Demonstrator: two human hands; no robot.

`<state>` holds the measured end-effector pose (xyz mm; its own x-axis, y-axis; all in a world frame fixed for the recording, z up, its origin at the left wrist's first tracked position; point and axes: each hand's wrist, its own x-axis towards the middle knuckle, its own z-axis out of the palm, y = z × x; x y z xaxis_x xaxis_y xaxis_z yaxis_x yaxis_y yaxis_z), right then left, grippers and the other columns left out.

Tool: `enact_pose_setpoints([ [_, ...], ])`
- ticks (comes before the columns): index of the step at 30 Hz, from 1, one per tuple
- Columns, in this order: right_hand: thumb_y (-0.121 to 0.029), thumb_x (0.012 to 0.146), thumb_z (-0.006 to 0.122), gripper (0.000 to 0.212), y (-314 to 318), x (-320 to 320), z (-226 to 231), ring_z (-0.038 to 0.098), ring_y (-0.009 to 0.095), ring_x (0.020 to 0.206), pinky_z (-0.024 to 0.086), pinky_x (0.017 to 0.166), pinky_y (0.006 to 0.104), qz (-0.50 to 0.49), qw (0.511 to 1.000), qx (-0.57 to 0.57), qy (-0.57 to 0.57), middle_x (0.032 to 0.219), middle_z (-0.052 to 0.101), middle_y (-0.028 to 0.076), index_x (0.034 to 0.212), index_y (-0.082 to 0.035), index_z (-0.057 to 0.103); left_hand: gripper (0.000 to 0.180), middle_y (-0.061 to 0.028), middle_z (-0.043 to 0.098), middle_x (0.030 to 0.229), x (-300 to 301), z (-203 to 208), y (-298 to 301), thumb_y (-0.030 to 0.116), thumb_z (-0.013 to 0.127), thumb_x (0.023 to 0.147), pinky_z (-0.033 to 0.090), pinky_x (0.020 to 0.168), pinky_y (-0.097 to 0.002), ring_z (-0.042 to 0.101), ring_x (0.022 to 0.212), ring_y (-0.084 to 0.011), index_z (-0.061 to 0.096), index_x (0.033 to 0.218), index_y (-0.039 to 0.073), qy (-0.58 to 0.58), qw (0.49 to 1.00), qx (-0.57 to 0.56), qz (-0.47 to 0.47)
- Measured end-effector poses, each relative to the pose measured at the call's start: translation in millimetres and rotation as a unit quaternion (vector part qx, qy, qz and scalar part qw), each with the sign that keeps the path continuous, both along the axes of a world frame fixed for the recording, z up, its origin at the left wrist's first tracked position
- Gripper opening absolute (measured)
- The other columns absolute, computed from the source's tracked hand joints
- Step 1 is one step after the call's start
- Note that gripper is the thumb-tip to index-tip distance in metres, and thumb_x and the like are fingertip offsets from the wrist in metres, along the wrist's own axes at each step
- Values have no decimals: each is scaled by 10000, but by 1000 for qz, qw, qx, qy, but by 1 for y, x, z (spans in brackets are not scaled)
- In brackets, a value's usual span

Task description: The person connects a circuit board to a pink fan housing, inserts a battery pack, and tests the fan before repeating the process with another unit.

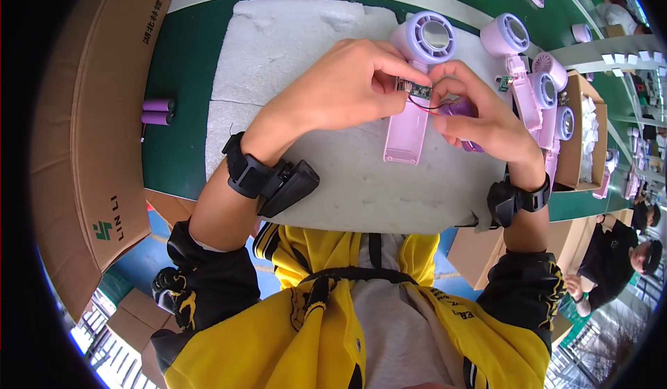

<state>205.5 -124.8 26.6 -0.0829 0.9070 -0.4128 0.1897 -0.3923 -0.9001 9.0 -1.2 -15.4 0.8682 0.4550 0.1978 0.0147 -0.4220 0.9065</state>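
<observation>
A pink and lavender handheld fan (425, 39) lies on a pale foam sheet (278, 41), its long pink handle shell (404, 137) opened like a tray. My left hand (340, 86) pinches a small circuit board (415, 88) at the handle's upper end, just below the fan head. Close on its right, my right hand (486, 118) has its fingers curled around a purple cylindrical battery (455, 108), partly hidden by them. Red and black wires run between board and battery. Whether the board touches the shell cannot be made out.
Two purple batteries (158, 111) lie left of the foam on the green table (177, 62). A tall cardboard box (104, 125) borders the left side. Several pink fans (505, 36) stand or lie at right, beside an open carton (583, 135) with white pieces. A co-worker (611, 264) is at far right.
</observation>
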Motion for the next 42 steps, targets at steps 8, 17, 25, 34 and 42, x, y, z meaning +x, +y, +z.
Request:
enact_pose_setpoints([
  [8,-26,846,644,443,4,10,-7,620,125,704,425,520,236,-46,995,41,75,1066,617,68,1270,-51,519,337,-100,706,961,-6,-2,14,18,660,754,536,742,-307,663,778,-199,729,1079,78,3,998,-59,37],
  [17,-67,826,718,189,-1,-2,-12,675,181,745,482,556,262,-40,891,238,-385,991,675,90,990,6,660,313,-80,708,943,-7,-1,12,-2,659,743,533,743,-286,653,769,-167,724,1042,65,34,990,-102,91],
  [25,-29,769,741,114,-3,-6,-18,666,274,765,538,637,361,32,799,401,-447,979,703,142,858,25,694,320,-66,706,936,-5,-2,7,-11,650,730,525,735,-276,640,762,-157,728,1030,66,31,988,-110,104],
  [34,-2,707,694,72,0,-14,-19,657,294,742,552,659,392,78,763,357,-533,946,710,164,768,25,667,340,-59,712,944,-1,-9,8,-9,630,726,518,714,-283,598,716,-147,733,1038,77,43,986,-130,97],
  [42,8,690,675,63,1,-17,-17,646,319,678,546,641,402,80,765,344,-539,869,704,179,717,46,633,366,-43,701,998,3,-18,12,-58,592,747,504,715,-259,599,761,-101,708,1081,33,32,990,-118,65],
])
